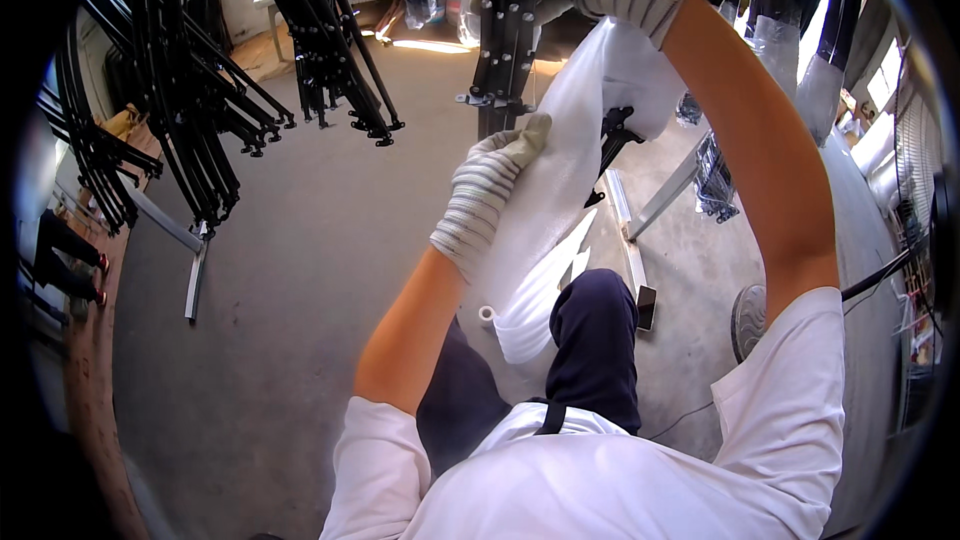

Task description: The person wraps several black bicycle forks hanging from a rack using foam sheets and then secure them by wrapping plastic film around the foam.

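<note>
Grey floor (270,360), dark-trousered person (72,244)

The white sheet (560,165) is soft, thin and slightly shiny. It hangs slantwise, from the upper right of centre toward the lower middle of the frame, with long creases along it. Its lower end is gathered in curved folds. The black metal bars (505,45) stand close together at the upper centre, almost upright, with rows of bright round studs; their top is hidden. Another black metal piece (616,132) shows tilted beside the sheet's right edge; whether it joins the bars, I cannot tell.
</note>
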Demonstrator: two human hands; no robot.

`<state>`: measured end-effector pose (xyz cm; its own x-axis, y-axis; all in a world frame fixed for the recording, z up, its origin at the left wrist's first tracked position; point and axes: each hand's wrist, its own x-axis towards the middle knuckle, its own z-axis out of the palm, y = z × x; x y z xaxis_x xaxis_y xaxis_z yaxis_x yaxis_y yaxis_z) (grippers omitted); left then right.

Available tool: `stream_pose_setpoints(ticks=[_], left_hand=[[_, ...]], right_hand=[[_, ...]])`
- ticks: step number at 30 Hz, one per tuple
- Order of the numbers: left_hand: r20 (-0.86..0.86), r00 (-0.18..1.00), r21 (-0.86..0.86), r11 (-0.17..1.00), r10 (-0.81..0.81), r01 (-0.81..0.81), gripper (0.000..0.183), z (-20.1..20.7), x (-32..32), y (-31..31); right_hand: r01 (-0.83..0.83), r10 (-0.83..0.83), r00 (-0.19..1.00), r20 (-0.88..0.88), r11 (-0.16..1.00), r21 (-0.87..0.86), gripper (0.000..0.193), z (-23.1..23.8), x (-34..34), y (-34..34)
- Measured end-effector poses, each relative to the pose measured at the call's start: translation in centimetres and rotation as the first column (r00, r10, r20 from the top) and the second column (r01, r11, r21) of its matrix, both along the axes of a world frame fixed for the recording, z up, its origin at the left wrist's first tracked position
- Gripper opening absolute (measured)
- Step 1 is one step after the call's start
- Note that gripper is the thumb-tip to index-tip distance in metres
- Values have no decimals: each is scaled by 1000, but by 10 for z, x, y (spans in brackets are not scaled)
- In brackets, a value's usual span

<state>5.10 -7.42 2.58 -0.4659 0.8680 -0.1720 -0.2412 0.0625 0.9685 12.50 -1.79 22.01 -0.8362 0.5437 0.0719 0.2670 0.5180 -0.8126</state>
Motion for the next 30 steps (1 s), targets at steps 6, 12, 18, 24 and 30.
stream_pose_setpoints(ticks=[6, 12, 18, 24, 30], left_hand=[[40, 999, 224, 974, 29, -38, 32, 0, 3, -14], [-202, 979, 494, 866, 30, 76, 21, 11, -23, -23], [-870, 448, 375, 866, 206, 330, 12, 37, -51, -25], [-798, 555, 497, 777, 234, 386, 9, 68, -58, -10], [-907, 377, 364, 803, 190, 472, 12, 90, -47, -8]], right_hand=[[21, -32, 994, 100, 994, 108, 26, 4, 15, -7], [28, -49, 989, 137, 988, 154, 26, 5, 15, -3], [66, -93, 986, 140, 980, 185, 25, 8, 16, 6], [105, -138, 980, 144, 971, 213, 25, 11, 17, 12], [209, -244, 958, 153, 954, 213, 24, 8, 25, 16]])
